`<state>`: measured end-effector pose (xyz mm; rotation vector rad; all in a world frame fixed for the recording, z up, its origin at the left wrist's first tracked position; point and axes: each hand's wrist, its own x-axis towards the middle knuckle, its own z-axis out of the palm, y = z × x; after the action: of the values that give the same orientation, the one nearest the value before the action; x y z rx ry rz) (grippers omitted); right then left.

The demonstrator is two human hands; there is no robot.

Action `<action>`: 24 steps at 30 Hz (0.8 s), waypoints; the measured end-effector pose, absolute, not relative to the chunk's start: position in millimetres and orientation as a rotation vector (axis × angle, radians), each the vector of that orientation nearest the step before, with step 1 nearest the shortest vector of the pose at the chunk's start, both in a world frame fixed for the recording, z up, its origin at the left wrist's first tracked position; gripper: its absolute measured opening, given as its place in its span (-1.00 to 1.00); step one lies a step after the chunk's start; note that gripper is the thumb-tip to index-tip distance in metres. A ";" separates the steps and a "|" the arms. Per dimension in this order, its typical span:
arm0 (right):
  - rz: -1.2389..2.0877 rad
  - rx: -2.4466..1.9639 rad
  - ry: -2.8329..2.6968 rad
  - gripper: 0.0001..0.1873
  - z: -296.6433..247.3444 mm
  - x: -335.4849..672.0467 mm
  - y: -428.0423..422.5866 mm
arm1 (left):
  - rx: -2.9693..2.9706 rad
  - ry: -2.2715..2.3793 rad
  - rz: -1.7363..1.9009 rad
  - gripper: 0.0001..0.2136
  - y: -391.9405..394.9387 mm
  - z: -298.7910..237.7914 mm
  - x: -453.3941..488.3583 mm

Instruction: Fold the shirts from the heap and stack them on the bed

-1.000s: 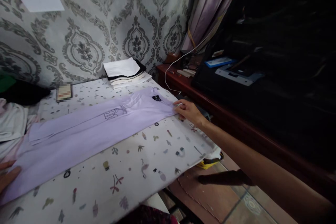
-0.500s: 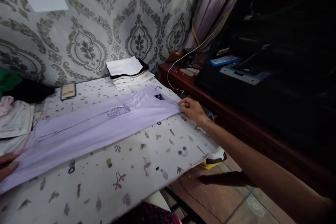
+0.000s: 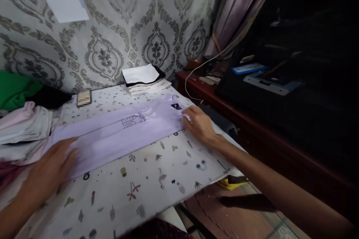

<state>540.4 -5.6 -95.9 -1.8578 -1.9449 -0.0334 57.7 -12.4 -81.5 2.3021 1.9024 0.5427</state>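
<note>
A lilac T-shirt (image 3: 123,132), folded lengthwise into a long strip, lies across a white sheet printed with small figures (image 3: 157,171). My right hand (image 3: 198,123) rests on the collar end of the shirt, by its black label, with fingers bent onto the cloth. My left hand (image 3: 52,166) lies on the hem end at the left, fingers stretched flat over the fabric and smeared by motion.
A stack of folded white and black clothes (image 3: 144,78) sits by the patterned wall. Loose green, black and pale garments (image 3: 25,115) pile at the left. A small card (image 3: 84,97) lies behind the shirt. A dark wooden desk with a cable (image 3: 252,119) borders the right.
My left hand has come in from the left edge onto the shirt's hem end. My right hand slid from the shirt's corner onto the collar end. The view shifted left.
</note>
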 end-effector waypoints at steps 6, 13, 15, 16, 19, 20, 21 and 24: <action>0.089 -1.602 -2.339 -0.46 -103.4 474.2 49.3 | 2.772 1.359 0.277 -0.44 20.1 -101.5 162.9; 0.244 -1.709 -2.351 -0.26 -122.1 467.6 71.9 | 2.953 1.165 0.134 -0.48 36.0 -133.2 171.5; 0.242 -1.698 -2.348 -0.25 -123.3 468.9 71.3 | 2.968 1.163 0.147 -0.48 36.3 -134.3 169.2; 0.240 -1.694 -2.346 -0.25 -123.6 469.2 71.0 | 2.974 1.159 0.152 -0.48 36.5 -134.4 168.7; 0.221 -1.685 -2.339 -0.26 -123.9 470.8 70.6 | 2.989 1.152 0.165 -0.48 36.9 -134.3 168.7; 0.218 -1.684 -2.337 -0.26 -123.7 472.3 70.5 | 2.994 1.150 0.170 -0.48 36.9 -134.4 169.0; 0.218 -1.686 -2.334 -0.27 -123.1 474.3 70.2 | 2.999 1.148 0.176 -0.48 36.8 -134.4 169.3; 0.233 -1.707 -2.342 -0.29 -119.0 481.8 69.6 | 3.000 1.149 0.186 -0.48 35.8 -134.0 170.4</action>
<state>481.8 69.6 -119.0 -1.7072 -2.3420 0.2334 170.4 35.8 -134.0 3.0000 1.1488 0.1857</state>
